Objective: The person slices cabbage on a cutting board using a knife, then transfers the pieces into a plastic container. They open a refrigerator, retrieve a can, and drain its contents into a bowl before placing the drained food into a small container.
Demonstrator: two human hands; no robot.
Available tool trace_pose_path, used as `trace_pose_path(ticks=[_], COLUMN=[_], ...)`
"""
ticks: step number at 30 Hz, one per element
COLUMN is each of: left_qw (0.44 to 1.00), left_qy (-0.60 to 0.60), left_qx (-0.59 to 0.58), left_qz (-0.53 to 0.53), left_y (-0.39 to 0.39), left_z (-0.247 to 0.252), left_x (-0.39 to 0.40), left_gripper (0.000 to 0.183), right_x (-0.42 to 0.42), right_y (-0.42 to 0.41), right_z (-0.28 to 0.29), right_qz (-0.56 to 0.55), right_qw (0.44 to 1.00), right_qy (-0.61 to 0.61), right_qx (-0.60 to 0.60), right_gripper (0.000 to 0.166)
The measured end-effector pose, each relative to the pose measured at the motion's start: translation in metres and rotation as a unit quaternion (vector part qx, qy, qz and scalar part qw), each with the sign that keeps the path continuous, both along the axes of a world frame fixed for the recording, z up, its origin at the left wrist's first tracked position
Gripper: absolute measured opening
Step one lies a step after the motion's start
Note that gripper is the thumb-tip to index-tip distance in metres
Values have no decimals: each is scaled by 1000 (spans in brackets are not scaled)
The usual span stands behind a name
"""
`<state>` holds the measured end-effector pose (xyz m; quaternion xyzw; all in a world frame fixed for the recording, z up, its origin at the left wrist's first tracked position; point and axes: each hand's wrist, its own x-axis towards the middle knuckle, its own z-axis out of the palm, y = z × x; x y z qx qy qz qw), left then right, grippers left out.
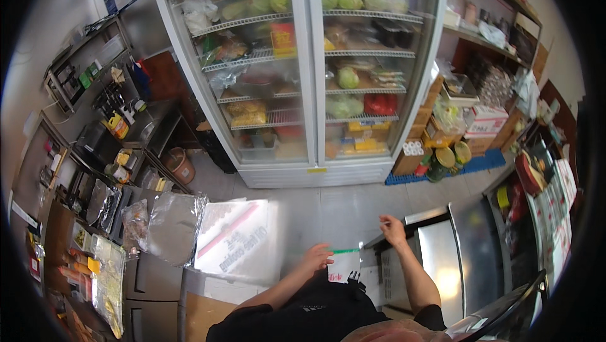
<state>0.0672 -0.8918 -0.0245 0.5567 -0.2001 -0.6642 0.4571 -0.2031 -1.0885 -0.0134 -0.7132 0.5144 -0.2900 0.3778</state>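
My left hand (316, 259) hangs in front of my body with bent fingers, beside a white sheet or bag with a green edge (344, 266); no held thing shows in it. At the right my right hand (393, 231) is raised near the corner of a stainless steel counter (438, 266), its fingers curled, and whether it holds something small I cannot tell. Ahead stands a two-door glass refrigerator (310, 105), both doors closed, with cabbages (350, 1) and bagged food on its wire shelves.
A white box with printing (232, 238) and a foil-covered tray (173, 228) lie at the left. A pink bucket (180, 166) stands by the steel sink table (156, 114). Jars (445, 158), cartons (485, 121) and a blue plastic pallet (483, 163) are right of the refrigerator.
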Motion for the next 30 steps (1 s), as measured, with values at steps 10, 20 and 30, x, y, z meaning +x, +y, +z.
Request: trace_pose_path(ticks=[10,20,30], left_qw=[997,973,929], left_qy=[-37,-20,-64], left_qx=[-46,-97,-63], left_qz=[54,211,358], left_y=[-139,-202,-177], left_z=[-46,27,-5], left_x=[75,158,155], left_gripper=[42,39,39], right_x=[250,433,466], right_y=[-194,-368,-386], right_z=[80,233,260], right_qz=[189,132,68], right_qw=[974,935,935], right_qy=[-9,-92,-272], right_qx=[-124,-316,-218], right_gripper=[37,53,33])
